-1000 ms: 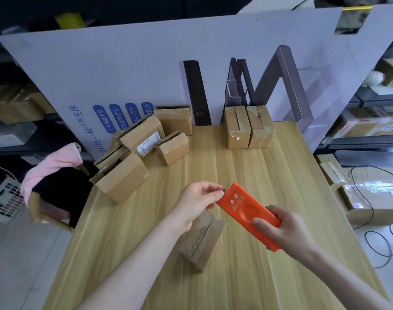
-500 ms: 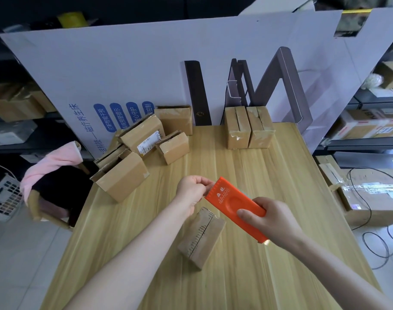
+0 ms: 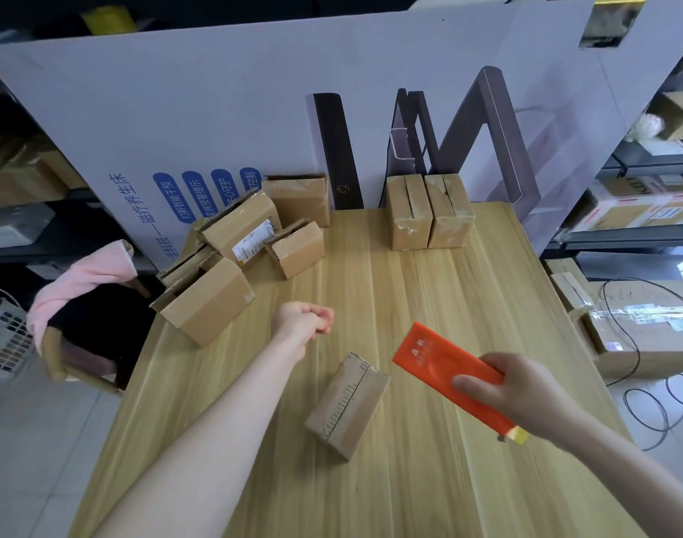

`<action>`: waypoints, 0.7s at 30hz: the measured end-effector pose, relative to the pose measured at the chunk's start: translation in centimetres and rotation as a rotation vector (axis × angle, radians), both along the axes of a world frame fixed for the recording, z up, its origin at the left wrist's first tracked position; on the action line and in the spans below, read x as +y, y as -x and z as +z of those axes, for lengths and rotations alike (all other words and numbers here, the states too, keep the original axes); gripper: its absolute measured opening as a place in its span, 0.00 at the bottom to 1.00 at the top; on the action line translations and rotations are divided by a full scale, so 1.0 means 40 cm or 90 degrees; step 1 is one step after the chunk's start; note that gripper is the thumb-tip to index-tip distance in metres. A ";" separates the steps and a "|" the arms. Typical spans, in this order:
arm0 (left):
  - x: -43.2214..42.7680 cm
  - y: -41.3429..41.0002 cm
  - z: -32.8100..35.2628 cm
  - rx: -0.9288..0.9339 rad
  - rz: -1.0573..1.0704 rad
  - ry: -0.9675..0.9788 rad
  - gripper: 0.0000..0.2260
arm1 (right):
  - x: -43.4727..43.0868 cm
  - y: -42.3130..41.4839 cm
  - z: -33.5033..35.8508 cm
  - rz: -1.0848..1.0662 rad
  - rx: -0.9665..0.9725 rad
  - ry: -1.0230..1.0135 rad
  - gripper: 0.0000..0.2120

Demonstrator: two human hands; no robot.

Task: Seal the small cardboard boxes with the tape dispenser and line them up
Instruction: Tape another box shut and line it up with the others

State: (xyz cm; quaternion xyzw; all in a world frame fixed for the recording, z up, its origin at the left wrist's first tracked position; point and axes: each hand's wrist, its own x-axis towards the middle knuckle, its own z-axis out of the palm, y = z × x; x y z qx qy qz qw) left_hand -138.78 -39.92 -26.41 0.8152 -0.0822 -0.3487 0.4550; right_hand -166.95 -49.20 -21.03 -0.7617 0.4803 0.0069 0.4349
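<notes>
Right now, right hand [image 3: 522, 398] fingers clamped on orange tape dispenser [image 3: 444, 372], left hand [image 3: 303, 324] loosely curled (holding nothing), small box [image 3: 347, 405] between.

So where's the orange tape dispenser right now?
The orange tape dispenser is held in the right hand, above the table's near right part, just right of the small box.

white board [image 3: 254, 110]: blue Chinese "磁疗养生床" | box label [image 3: 250, 242]: unreadable
</notes>
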 end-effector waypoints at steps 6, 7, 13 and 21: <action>-0.003 0.050 -0.108 -0.011 -0.052 -0.048 0.08 | -0.013 0.012 -0.089 0.051 0.193 0.064 0.17; -0.005 0.051 -0.125 -0.021 -0.056 -0.064 0.08 | -0.015 0.003 -0.102 0.062 0.218 0.080 0.17; -0.013 0.064 -0.176 -0.098 -0.073 -0.124 0.07 | -0.014 -0.033 -0.170 0.086 0.274 0.116 0.19; -0.020 0.065 -0.220 -0.179 -0.109 -0.198 0.04 | -0.013 -0.056 -0.209 0.080 0.317 0.088 0.20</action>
